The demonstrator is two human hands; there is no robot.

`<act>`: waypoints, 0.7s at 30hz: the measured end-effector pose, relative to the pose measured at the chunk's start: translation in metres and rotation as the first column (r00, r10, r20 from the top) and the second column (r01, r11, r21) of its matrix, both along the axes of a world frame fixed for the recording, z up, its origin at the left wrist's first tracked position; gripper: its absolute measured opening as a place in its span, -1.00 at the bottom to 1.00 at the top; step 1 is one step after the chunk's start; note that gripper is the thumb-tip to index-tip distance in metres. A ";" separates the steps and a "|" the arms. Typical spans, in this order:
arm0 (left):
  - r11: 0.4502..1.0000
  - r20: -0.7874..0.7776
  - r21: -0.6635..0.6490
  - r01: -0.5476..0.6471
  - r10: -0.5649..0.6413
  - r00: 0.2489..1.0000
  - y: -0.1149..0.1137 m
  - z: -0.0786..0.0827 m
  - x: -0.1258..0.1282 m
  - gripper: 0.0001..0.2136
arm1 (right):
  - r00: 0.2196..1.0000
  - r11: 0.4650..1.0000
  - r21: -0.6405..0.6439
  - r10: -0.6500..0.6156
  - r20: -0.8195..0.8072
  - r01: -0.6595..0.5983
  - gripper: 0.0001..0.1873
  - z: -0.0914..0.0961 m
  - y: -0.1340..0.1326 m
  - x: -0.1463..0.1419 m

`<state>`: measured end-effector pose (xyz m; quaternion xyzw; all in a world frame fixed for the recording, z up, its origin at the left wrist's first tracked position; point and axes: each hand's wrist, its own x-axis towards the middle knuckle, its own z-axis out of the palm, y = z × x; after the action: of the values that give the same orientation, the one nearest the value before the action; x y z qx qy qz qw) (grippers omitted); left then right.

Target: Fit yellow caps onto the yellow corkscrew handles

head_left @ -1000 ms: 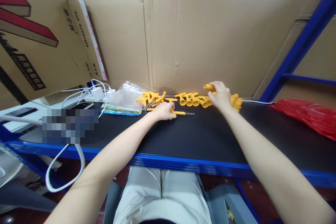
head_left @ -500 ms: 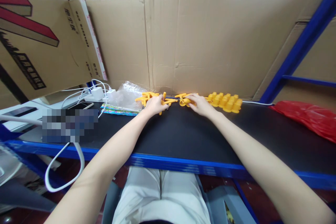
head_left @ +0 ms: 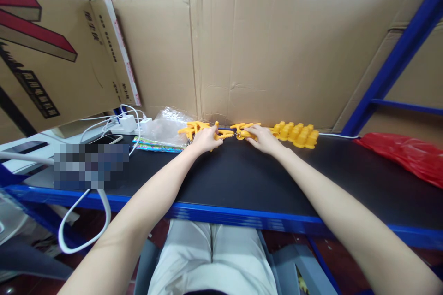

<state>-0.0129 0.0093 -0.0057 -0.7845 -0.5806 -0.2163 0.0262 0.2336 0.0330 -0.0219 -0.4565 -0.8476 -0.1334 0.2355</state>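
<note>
Yellow plastic T-shaped pieces (head_left: 194, 128) lie in a heap at the back of the black shelf top (head_left: 242, 175), against the cardboard wall. My left hand (head_left: 206, 138) is closed on one of these pieces at the heap's right side. My right hand (head_left: 263, 138) rests with curled fingers on a row of yellow funnel-shaped pieces (head_left: 246, 132). A cluster of yellow caps (head_left: 297, 134) stands just right of that hand, untouched.
A clear plastic bag (head_left: 166, 126) and a colourful strip lie left of the heap. White chargers and cables (head_left: 128, 123) and a phone (head_left: 108, 138) sit further left. A red plastic bag (head_left: 408, 154) lies at the right. Cardboard (head_left: 263, 50) walls the back; blue shelf posts (head_left: 398, 60) stand at right.
My right hand moved left from the caps onto the funnel-shaped row. My left hand moved back from the shelf's middle to the heap, and the corkscrew piece it held down is gone from view.
</note>
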 end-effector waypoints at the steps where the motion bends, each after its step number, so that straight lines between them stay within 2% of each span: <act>1: 1.000 -0.007 0.005 0.010 -0.010 1.000 0.000 -0.001 0.000 -0.66 | 1.000 1.000 0.003 0.024 0.001 -0.024 -0.58 0.000 -0.001 -0.002; 5: 0.995 -0.030 0.026 0.091 -0.091 0.995 -0.001 -0.003 0.000 -0.70 | 0.992 0.992 0.007 0.125 0.037 -0.125 -0.60 0.001 -0.005 -0.008; 8: 0.990 -0.038 0.023 0.136 -0.135 0.990 -0.001 -0.004 0.001 -0.73 | 0.988 0.989 0.009 0.149 0.046 -0.150 -0.58 0.001 -0.008 -0.010; 12: 0.988 -0.045 0.032 0.153 -0.151 0.987 0.001 -0.005 0.000 -0.73 | 0.986 0.987 -0.037 0.157 -0.048 -0.159 -0.56 0.000 -0.008 -0.012; 15: 0.991 -0.039 0.039 0.131 -0.130 0.991 0.003 -0.005 -0.002 -0.73 | 0.965 0.965 -0.142 0.193 -0.179 -0.219 -0.49 0.000 -0.003 -0.010; 18: 0.993 -0.043 0.039 0.112 -0.111 0.993 0.005 -0.006 -0.004 -0.72 | 0.907 0.883 -0.352 0.164 -0.388 -0.310 -0.35 0.001 0.002 -0.005; 21: 0.993 -0.038 0.056 0.105 -0.103 0.994 0.006 -0.007 -0.004 -0.71 | 0.815 0.775 -0.484 0.069 -0.575 -0.407 -0.37 0.006 0.003 0.002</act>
<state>-0.0173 0.0157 -0.0123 -0.8162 -0.5321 -0.2201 0.0479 0.2353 0.0364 -0.0163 -0.4088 -0.8008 0.2975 0.3212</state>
